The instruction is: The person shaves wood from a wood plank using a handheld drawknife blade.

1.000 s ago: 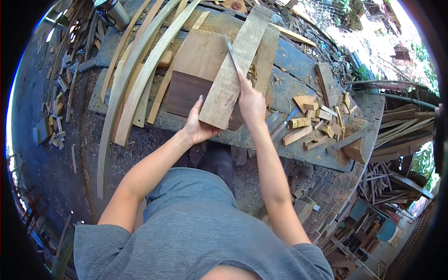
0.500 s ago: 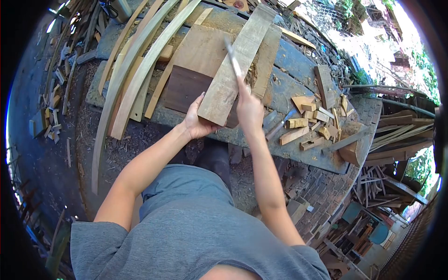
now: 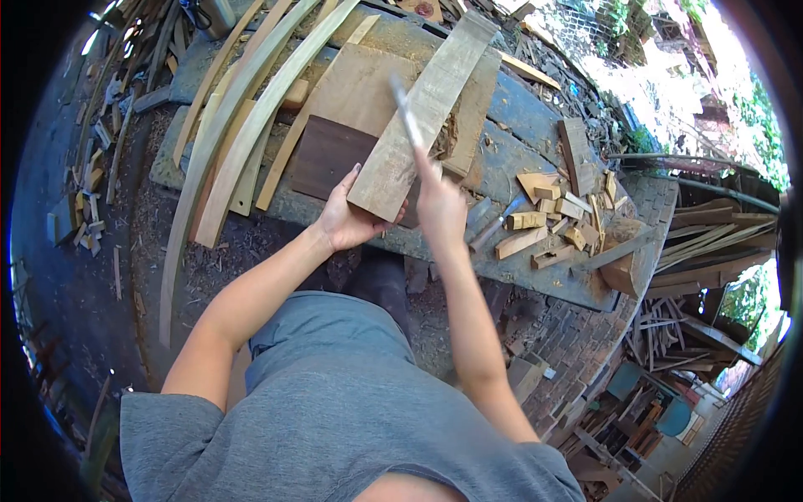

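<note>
A long pale wooden plank (image 3: 435, 96) slants away from me over the bench. My left hand (image 3: 345, 222) grips its near end, thumb along the left edge and fingers curled underneath. In my right hand (image 3: 441, 209) is a narrow metal-bladed tool (image 3: 406, 114), its blade angled up and left across the plank; motion blur hides its exact kind. Under and beside the plank lie a dark brown board (image 3: 330, 157), a wide light board (image 3: 360, 79) and a rough-edged board (image 3: 477, 113).
Long curved wooden strips (image 3: 226, 125) overhang the bench (image 3: 523, 151) on the left. To the right lie several small offcuts (image 3: 552, 209), a tool with a bluish blade (image 3: 498, 224) and a wood block (image 3: 626, 268). A metal container (image 3: 213, 17) stands at the far left.
My right hand and the tool have shifted slightly left and toward me. The plank remains in my left hand, almost in the same place.
</note>
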A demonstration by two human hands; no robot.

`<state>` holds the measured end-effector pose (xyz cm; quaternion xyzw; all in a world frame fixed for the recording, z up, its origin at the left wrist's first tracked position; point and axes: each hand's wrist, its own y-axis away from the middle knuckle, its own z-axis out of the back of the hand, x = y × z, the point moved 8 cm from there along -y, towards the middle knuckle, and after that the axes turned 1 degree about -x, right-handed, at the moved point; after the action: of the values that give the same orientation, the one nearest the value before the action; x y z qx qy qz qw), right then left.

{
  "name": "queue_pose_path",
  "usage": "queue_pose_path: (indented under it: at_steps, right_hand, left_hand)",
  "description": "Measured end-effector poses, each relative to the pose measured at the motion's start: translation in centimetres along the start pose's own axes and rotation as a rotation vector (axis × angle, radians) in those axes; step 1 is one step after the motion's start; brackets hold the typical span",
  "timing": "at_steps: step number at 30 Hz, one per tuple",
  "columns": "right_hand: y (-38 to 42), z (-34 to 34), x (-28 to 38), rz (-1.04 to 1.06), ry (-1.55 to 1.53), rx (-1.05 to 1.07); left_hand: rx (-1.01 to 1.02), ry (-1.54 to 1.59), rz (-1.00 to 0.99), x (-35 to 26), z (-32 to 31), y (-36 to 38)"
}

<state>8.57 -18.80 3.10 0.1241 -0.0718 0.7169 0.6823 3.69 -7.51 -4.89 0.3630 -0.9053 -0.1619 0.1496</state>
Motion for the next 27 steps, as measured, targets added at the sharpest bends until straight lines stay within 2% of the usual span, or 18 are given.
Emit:
queue_pose_path:
  at_steps: [1, 3, 4, 6, 7, 10, 12, 14, 16, 18, 20, 22, 24, 27]
  right_hand:
    - [2.9, 0.4, 1.2, 0.013, 0.057, 0.063]
    - [7.8, 0.9, 2.4, 0.038, -0.045, 0.083]
    - [7.5, 1.1, 2.4, 0.04, -0.043, 0.09]
    - [5.6, 1.3, 1.7, 0.025, 0.016, 0.139]
    - [2.9, 1.1, 0.9, 0.035, 0.04, 0.063]
    - [-4.1, 0.2, -0.5, -0.02, 0.033, -0.03]
    - [-3.7, 0.1, 0.0, -0.079, 0.084, 0.013]
    - [1.0, 0.5, 1.3, -0.02, 0.085, 0.082]
    - [7.3, 0.2, 2.6, 0.059, 0.054, 0.076]
    - [10.7, 0.5, 3.8, 0.039, -0.032, 0.134]
    - [9.8, 1.0, 3.9, 0.025, 0.03, 0.169]
    - [5.6, 1.1, 3.3, 0.056, 0.167, 0.115]
    - [0.7, 0.9, 2.1, 0.013, 0.152, -0.01]
    - [0.5, 0.4, 2.1, 0.028, 0.141, 0.015]
  left_hand:
    - [-0.042, -0.005, -0.032, -0.1, 0.0, 0.0]
    - [-0.112, -0.008, -0.06, -0.2, 0.9, 0.1]
    - [-0.114, -0.002, -0.062, -0.2, 1.2, 0.1]
    - [-0.017, 0.067, -0.027, 0.0, 0.8, -0.3]
    - [-0.011, 0.043, -0.027, 0.0, 1.3, -0.7]
    - [-0.115, 0.058, -0.07, 0.1, 1.2, -0.3]
    - [-0.09, 0.055, -0.064, 0.1, 1.3, -0.5]
    - [-0.055, 0.072, -0.066, -0.2, 0.7, -0.8]
    - [-0.172, 0.104, -0.114, 0.0, 1.0, -0.4]
    - [-0.111, 0.144, -0.125, 0.2, 1.6, -1.3]
    - [-0.111, 0.169, -0.128, 0.5, 2.2, -1.6]
    - [-0.158, 0.151, -0.136, 0.7, 1.2, -1.0]
    - [-0.201, 0.125, -0.146, 0.9, 1.1, -0.8]
    - [-0.238, 0.128, -0.137, 0.7, 1.0, -0.8]
